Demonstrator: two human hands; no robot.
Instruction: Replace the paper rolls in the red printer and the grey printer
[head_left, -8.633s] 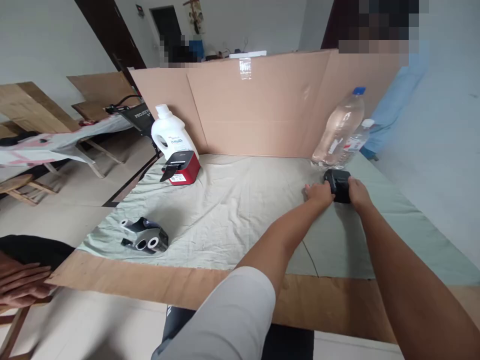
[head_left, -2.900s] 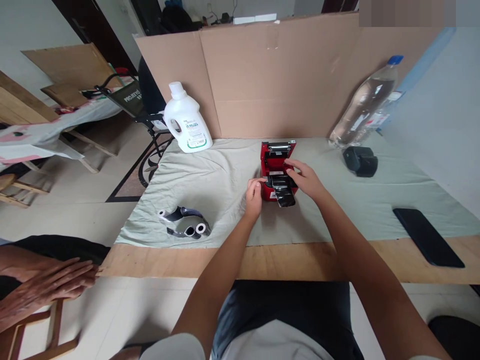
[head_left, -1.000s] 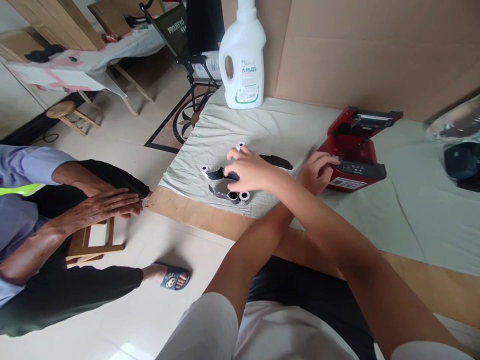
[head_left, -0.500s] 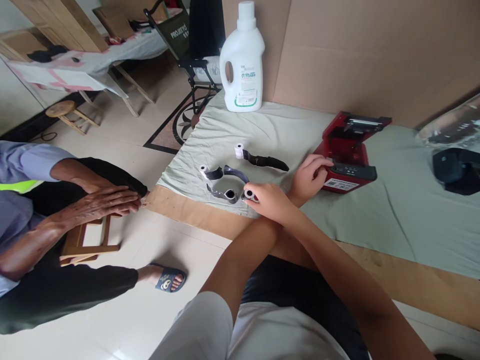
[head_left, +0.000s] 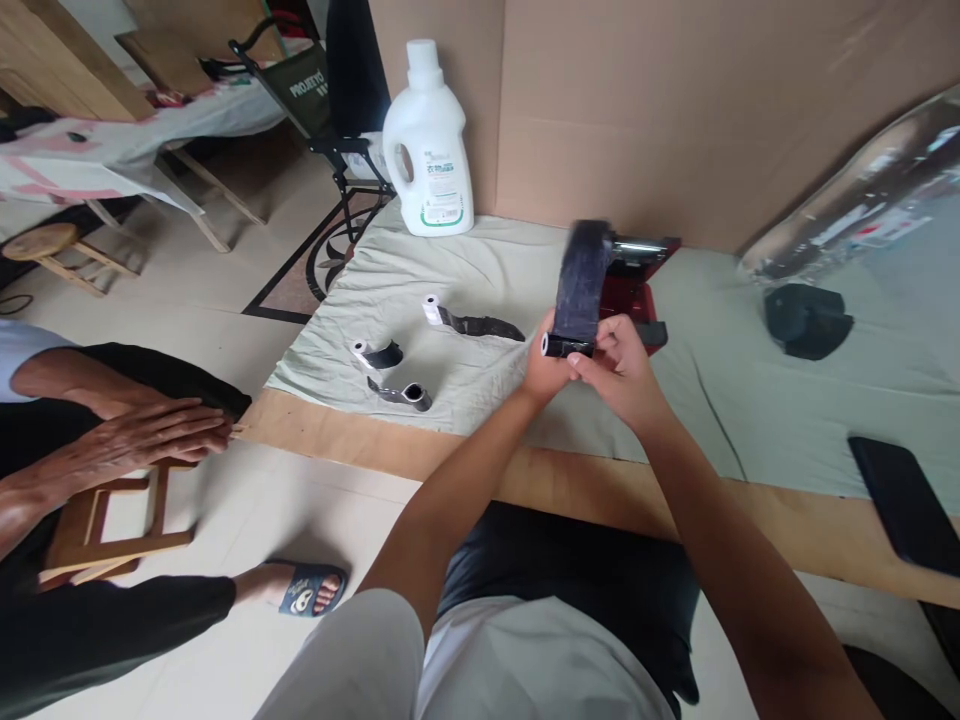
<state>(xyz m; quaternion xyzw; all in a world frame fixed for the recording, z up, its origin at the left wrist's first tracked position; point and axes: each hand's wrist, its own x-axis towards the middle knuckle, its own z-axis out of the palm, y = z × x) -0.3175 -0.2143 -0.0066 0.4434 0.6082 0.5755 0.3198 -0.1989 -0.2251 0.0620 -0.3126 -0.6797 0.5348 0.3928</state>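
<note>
A small paper roll [head_left: 570, 346], white at its end, is held between my two hands over the cloth, its loose dark strip [head_left: 583, 280] standing up. My left hand [head_left: 546, 368] grips the roll's left end, fingers closed. On the right side my right hand [head_left: 624, 372] is closed too, thumb pressed against the roll. Behind them stands a red receipt printer [head_left: 637, 290] with its lid up, partly hidden by the strip and my right hand. To the left lie other paper rolls with dark strips: one farther back [head_left: 433, 310], one curled [head_left: 362, 350], one nearest the edge [head_left: 418, 396].
A white detergent bottle [head_left: 435, 160] stands at the back left against cardboard [head_left: 637, 120]. To the right are a black object [head_left: 806, 320], a plastic-wrapped package [head_left: 862, 190] and a black phone-like slab [head_left: 900, 500]. At left another person's folded hands [head_left: 157, 435] rest near a wooden stool [head_left: 112, 535].
My arms have uncrossed. My right hand has brought a roll from the left group across, my left hand has left the printer, and both now hold that roll with its strip raised.
</note>
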